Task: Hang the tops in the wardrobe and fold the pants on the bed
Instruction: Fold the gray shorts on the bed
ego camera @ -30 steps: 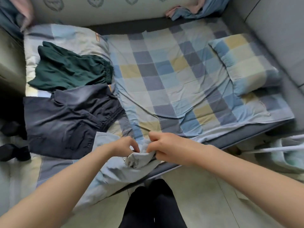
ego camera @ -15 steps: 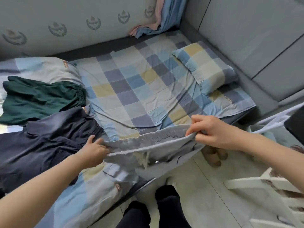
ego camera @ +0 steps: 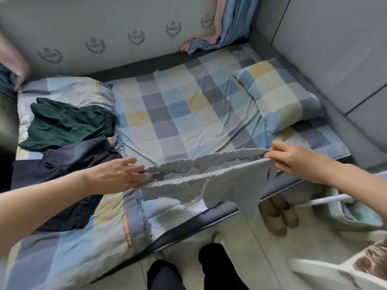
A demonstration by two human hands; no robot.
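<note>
Both grips pinched on grey pants (ego camera: 201, 176) waistband, left hand (ego camera: 117, 174), right hand (ego camera: 293, 158) (basket (ego camera: 343, 214) contents unclear)

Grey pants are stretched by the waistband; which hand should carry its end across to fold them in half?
Probably right hand: it pinches the grey pants over open bedsheet; left hand sits beside the navy garment.

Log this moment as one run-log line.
step: fold pants | left hand: pinches waistband | right hand: pinches waistband | grey pants: stretched above bed edge | green pants, navy pants: on bed
</note>
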